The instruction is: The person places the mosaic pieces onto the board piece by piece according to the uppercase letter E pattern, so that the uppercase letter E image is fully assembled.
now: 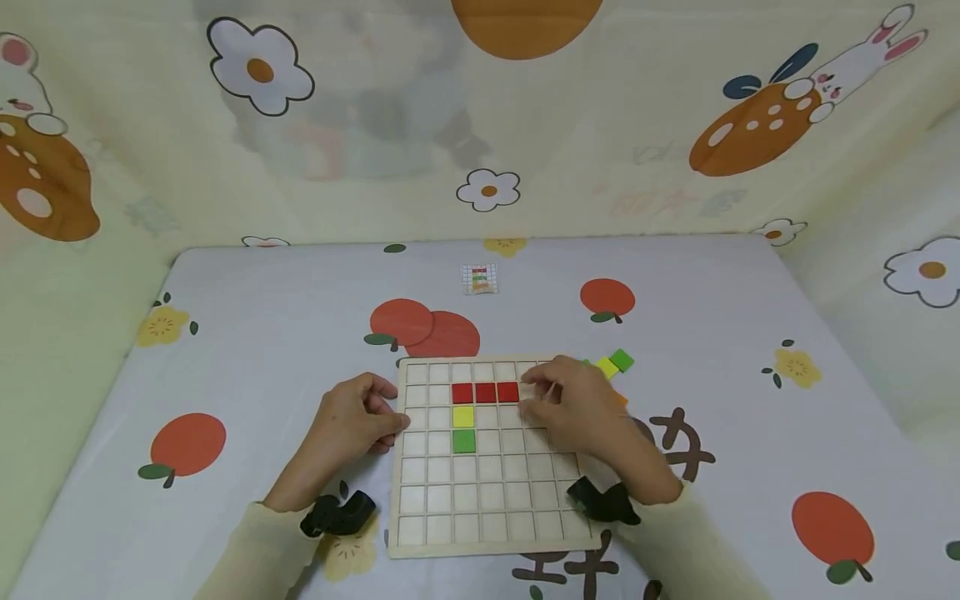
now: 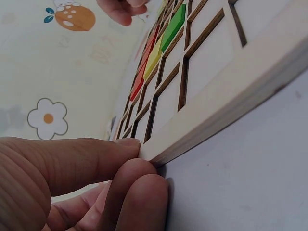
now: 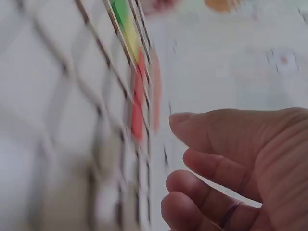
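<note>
A wooden grid board lies flat on the table before me. Three red tiles fill neighbouring squares in an upper row, and a yellow tile and a green tile sit below the leftmost one. At the board's left edge, my left hand pinches the rim; in the left wrist view its thumb is on top, with fingers against the side. Over the upper right squares is my right hand, loosely bent. Its thumb and fingers stand apart in the right wrist view, with nothing visible between them.
Beyond the right hand lie loose tiles, among them a green one, a yellow one and a partly hidden orange one. A small card with a coloured grid pattern lies near the far edge of the fruit-patterned tablecloth.
</note>
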A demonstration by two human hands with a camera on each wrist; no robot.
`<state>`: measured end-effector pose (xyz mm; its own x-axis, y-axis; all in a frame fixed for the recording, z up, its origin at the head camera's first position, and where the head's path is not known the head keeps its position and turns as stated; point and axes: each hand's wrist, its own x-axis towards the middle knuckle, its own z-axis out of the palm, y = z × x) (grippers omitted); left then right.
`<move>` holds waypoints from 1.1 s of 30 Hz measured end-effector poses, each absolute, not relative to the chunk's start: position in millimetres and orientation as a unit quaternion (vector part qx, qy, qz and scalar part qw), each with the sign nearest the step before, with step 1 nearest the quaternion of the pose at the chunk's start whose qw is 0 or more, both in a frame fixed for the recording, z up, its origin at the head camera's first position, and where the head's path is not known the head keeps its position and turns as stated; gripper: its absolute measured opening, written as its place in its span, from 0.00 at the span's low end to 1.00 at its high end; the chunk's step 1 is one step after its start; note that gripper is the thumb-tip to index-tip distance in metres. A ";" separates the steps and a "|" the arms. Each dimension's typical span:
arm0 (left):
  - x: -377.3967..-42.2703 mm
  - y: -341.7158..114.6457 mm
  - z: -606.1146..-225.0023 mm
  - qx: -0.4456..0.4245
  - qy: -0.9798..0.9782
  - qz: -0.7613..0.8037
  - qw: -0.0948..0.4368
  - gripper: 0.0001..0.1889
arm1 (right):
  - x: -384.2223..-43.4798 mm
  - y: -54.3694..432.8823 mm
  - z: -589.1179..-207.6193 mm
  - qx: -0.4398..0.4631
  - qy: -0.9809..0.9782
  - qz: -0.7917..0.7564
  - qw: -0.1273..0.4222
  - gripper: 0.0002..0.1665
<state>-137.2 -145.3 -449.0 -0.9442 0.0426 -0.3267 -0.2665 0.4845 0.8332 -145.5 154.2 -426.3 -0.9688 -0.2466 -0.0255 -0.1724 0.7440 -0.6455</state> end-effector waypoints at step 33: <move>-138.1 -143.6 -447.0 -0.063 0.845 0.509 0.152 0.18 | -183.0 214.2 -428.1 0.000 0.944 -0.324 0.069 0.08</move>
<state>-138.1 -143.6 -447.0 -0.9458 0.0489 -0.3212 -0.2609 0.4749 0.8405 -183.0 214.2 -428.1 -0.9905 -0.0439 -0.1306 0.0456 0.7902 -0.6112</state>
